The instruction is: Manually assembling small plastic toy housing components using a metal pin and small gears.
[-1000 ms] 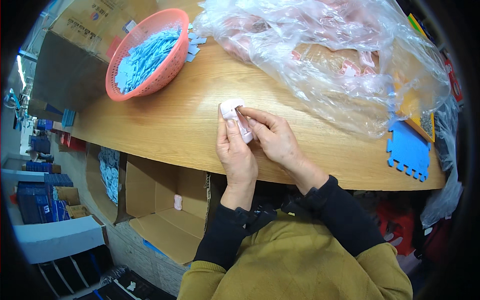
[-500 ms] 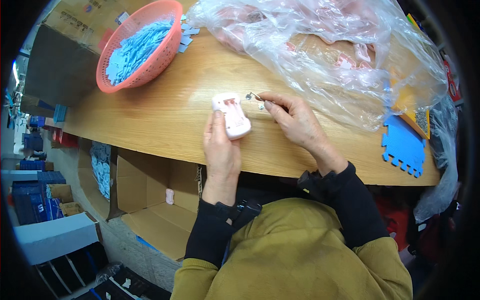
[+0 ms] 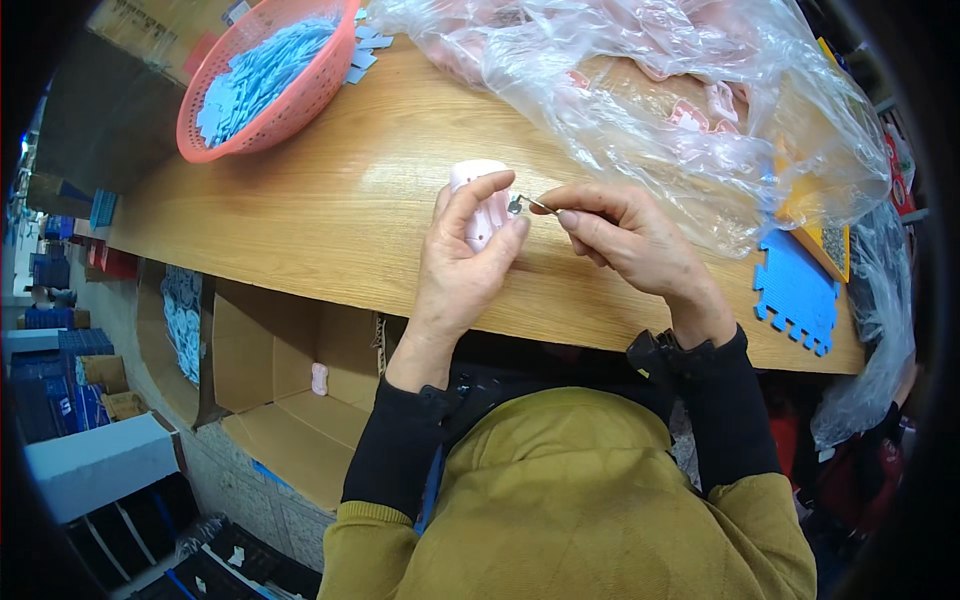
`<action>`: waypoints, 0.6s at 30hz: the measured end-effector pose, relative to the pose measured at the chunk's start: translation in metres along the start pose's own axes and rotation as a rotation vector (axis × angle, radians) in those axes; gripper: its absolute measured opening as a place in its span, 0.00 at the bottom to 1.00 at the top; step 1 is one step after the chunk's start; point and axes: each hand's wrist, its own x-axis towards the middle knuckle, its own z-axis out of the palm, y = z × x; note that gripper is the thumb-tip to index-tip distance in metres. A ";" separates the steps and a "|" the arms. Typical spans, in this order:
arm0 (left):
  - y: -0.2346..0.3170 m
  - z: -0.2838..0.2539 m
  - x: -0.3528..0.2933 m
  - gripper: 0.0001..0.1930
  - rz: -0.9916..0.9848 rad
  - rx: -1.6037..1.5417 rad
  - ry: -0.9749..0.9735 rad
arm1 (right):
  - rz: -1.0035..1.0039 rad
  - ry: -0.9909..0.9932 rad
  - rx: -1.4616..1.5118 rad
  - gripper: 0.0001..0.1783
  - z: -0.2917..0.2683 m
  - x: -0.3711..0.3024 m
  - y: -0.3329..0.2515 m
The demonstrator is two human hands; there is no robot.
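Observation:
Over the wooden table, my left hand point(image 3: 465, 240) is curled around a pale pink plastic housing point(image 3: 482, 215), its thumb and forefinger bent in front of the housing. Small screw holes show on the housing's face; the rest lies behind my fingers. Pinched in my right hand point(image 3: 625, 235) is a thin metal tool point(image 3: 541, 206) pointing left. At the tool's tip, close to my left thumb and forefinger, is a small dark metal piece point(image 3: 516, 205). Whether those fingers touch this piece I cannot tell.
A coral basket point(image 3: 340, 85) of light blue strips stands back left, loose strips beside it. Clear plastic sheeting point(image 3: 560, 110) with pink parts covers the back right. A blue foam mat point(image 3: 795, 290) lies right. Below the table's left edge, a cardboard box point(image 3: 260, 340) contains a pink piece point(image 3: 319, 378).
My left thumb and forefinger have come up over the housing toward the metal piece. The housing has turned and shifted slightly up. My right hand has moved slightly right, still gripping the tool.

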 end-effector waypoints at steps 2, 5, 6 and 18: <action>0.008 0.008 0.001 0.10 0.009 -0.034 -0.027 | 0.016 -0.014 0.003 0.13 0.001 -0.001 -0.006; -0.002 0.005 0.002 0.05 0.037 -0.055 -0.002 | 0.015 -0.029 0.016 0.13 0.001 -0.001 -0.007; 0.000 0.006 0.003 0.05 0.037 -0.054 -0.007 | 0.002 -0.024 0.026 0.13 0.000 -0.001 -0.005; 0.012 0.023 -0.009 0.10 0.278 0.142 0.115 | 0.147 0.007 0.707 0.10 0.021 0.008 0.008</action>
